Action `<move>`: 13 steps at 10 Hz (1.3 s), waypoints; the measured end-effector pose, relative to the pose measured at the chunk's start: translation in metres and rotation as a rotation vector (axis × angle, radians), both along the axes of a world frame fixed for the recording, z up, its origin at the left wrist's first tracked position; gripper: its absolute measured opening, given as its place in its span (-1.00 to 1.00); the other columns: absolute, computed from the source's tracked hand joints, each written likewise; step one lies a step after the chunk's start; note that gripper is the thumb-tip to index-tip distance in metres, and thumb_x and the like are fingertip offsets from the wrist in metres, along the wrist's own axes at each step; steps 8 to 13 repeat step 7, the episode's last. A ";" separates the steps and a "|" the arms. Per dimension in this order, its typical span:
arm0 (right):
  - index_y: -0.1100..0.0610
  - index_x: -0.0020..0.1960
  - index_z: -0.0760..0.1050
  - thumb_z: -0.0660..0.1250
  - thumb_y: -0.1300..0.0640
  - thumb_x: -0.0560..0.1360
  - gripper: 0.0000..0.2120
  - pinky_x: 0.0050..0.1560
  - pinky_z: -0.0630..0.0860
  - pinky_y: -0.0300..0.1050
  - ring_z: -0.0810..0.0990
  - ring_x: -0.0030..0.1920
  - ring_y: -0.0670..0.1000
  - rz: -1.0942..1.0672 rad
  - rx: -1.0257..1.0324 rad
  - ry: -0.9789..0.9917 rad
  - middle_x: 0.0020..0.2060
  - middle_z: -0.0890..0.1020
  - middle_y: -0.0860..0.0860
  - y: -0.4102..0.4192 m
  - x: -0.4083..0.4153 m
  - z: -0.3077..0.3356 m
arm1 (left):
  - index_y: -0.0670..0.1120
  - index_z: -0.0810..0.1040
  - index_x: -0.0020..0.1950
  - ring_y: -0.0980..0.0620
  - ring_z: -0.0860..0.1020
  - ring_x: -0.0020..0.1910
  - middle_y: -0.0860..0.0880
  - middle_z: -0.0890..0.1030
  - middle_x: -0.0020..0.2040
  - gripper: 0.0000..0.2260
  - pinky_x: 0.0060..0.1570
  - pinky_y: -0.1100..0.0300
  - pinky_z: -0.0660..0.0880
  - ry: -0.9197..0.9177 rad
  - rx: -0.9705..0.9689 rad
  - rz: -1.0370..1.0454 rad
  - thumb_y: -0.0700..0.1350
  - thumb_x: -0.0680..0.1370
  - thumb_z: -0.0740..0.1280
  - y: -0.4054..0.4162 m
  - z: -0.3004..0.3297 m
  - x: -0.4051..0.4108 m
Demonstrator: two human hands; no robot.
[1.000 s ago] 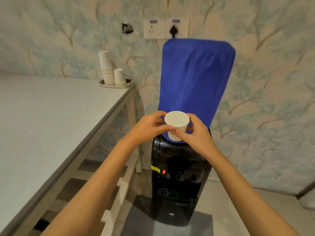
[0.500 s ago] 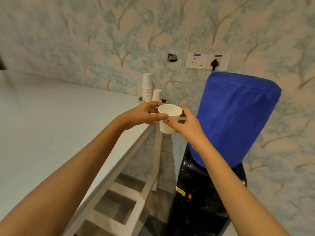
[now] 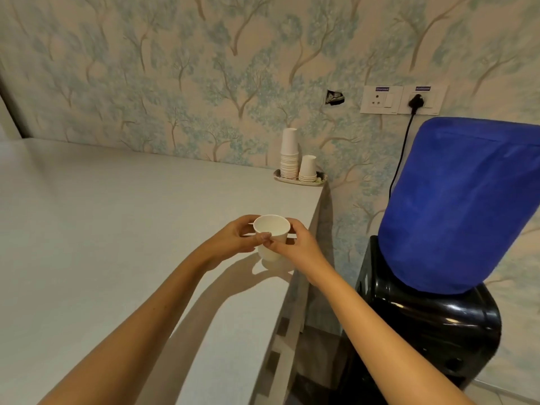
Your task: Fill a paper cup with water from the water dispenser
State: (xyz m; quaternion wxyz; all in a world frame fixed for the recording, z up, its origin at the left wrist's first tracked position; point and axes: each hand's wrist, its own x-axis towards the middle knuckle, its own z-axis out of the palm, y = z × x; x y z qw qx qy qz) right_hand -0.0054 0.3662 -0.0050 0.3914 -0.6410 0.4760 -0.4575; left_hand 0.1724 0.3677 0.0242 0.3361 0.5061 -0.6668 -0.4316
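A white paper cup [image 3: 273, 229] is upright near the right edge of the white table [image 3: 117, 244], its base close to or on the tabletop; I cannot tell which. My left hand [image 3: 230, 239] grips its left side and my right hand [image 3: 295, 245] its right side. The inside of the cup looks white; whether it holds water is unclear. The black water dispenser [image 3: 423, 325] stands right of the table, its bottle under a blue cover [image 3: 467, 206]. Its taps are out of sight.
A small tray [image 3: 301, 180] at the table's far right corner holds a tall stack of paper cups [image 3: 289, 153] and a shorter stack [image 3: 307, 168]. Wall sockets [image 3: 400, 99] sit above the dispenser, with a black cord running down. Wallpaper with trees covers the wall.
Both hands carried the cup from in front of the dispenser leftward and lowered it over the table near its right edge. The view has swung left and up.
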 end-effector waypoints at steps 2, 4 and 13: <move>0.01 0.31 0.37 0.52 -0.05 0.36 -0.41 0.08 0.53 -0.08 0.52 0.14 0.03 -0.024 0.033 -0.014 0.12 0.50 -0.08 -0.001 0.025 -0.019 | -0.04 0.36 0.44 -0.08 0.50 0.30 -0.06 0.50 0.35 -0.47 0.26 -0.02 0.53 0.062 0.014 -0.019 -0.01 0.51 0.40 -0.001 -0.018 0.020; -0.04 0.25 0.36 0.52 -0.02 0.38 -0.47 -0.02 0.50 -0.20 0.51 0.13 0.01 -0.048 0.044 -0.019 0.08 0.49 -0.12 0.006 0.031 -0.022 | -0.06 0.36 0.45 -0.10 0.50 0.32 -0.09 0.51 0.36 -0.47 0.30 -0.07 0.49 0.076 0.034 -0.047 -0.03 0.51 0.39 0.001 -0.023 0.024; 0.05 0.49 0.13 0.52 0.09 0.39 -0.19 0.33 0.44 0.10 0.40 0.33 0.10 -0.020 0.144 -0.019 0.34 0.39 0.05 0.015 0.013 -0.015 | 0.04 0.13 0.56 -0.15 0.24 0.53 -0.05 0.22 0.58 -0.28 0.45 -0.16 0.25 -0.076 -0.199 0.210 0.33 0.46 0.13 0.004 -0.008 0.006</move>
